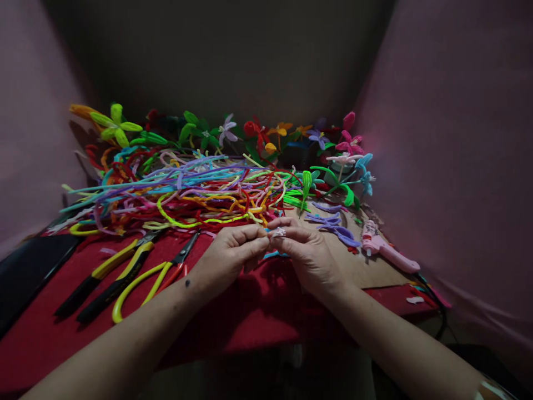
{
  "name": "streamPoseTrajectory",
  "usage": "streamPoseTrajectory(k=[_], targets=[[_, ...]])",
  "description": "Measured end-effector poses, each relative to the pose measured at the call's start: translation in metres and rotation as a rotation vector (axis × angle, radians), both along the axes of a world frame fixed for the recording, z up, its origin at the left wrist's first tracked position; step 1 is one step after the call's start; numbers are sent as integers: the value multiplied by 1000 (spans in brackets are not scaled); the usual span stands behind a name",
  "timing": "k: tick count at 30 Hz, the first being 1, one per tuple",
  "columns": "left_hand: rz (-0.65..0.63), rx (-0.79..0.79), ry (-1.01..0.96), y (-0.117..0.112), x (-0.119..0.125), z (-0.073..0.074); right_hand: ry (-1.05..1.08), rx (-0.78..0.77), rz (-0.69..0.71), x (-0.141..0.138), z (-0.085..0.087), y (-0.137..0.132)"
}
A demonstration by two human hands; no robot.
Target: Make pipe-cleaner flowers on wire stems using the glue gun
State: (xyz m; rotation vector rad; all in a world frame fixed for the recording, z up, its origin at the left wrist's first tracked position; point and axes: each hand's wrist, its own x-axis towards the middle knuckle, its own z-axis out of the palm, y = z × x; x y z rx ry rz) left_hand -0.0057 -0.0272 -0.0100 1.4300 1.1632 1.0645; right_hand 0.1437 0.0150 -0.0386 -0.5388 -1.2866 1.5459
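Observation:
My left hand [241,247] and my right hand [306,253] meet above the front of the table, thumbs and fingertips pinched together. Between them is a light blue pipe cleaner [275,254]; small parts of it show above and below the fingertips, and the rest is hidden by the fingers. A ring sits on a finger of my right hand. Just behind the hands lies a big heap of coloured pipe cleaners [200,191]. Purple bent pipe-cleaner pieces [339,230] rest on cardboard [370,272] to the right of my right hand.
Pliers [120,264] with yellow and black handles and yellow-handled scissors [162,272] lie at left on the red cloth [233,328]. At right is a pink glue gun [387,250] with a cord. Pipe-cleaner flowers [116,126] line the back. A dark flat object [37,272] lies far left.

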Motion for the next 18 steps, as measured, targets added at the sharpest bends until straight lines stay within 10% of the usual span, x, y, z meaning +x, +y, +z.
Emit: streamPoseTrajectory(k=[4,14,18], targets=[[28,45,77,0,3,-2,43,-40,-52,-3,-2,0],[337,847,672,1,9,-26,100,-408,-17,-12,-5,-3],[367,925,749,1,9,-28,74,-385,-62,-14,-4,-7]])
